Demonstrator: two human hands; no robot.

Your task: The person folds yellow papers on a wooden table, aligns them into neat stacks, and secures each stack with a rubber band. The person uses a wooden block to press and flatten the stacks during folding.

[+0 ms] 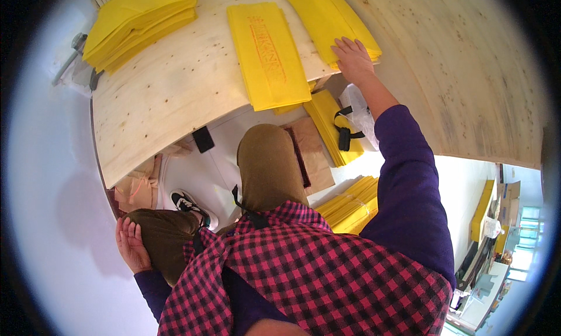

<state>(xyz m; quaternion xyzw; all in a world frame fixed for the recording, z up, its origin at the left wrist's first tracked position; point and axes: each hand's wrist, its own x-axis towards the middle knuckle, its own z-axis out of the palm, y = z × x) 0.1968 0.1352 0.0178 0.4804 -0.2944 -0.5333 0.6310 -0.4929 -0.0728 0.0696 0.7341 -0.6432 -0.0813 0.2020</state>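
Observation:
On the plywood table's front part, my right hand (353,60) lies with fingers outstretched on the near end of a stack of flat yellow pieces (330,20), which look like folded fabric bags. It presses on them from above and grips nothing. Left of that stack lies a long yellow piece (270,52) with red printing, its near end reaching over the table edge. My left hand (131,245) rests beside my left knee, its fingers extended and nothing in them.
A thick yellow stack (140,23) sits at the far left of the table (175,96). Under the table edge are more yellow pieces (330,123), a black strap (343,134), a clear plastic bag (361,114) and brown paper (315,149). Another yellow bundle (350,204) lies right of my legs.

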